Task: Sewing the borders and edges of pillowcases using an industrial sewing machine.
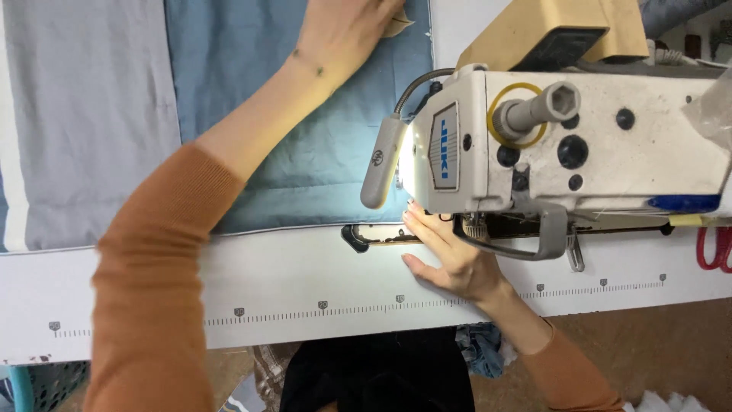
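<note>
While the flat left hand [347,27] presses blue fabric [305,137] beyond the sewing machine [564,145], the right hand [450,255] lies open beneath it.

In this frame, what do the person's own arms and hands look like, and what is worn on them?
Both arms wear rust-orange, fine-knit long sleeves: the left sleeve is pushed up to the forearm, the right sleeve ends near the wrist. The left hand is bare, with a thin bracelet with a small dark bead at the wrist. The right hand is bare, with no rings or gloves visible.
</note>
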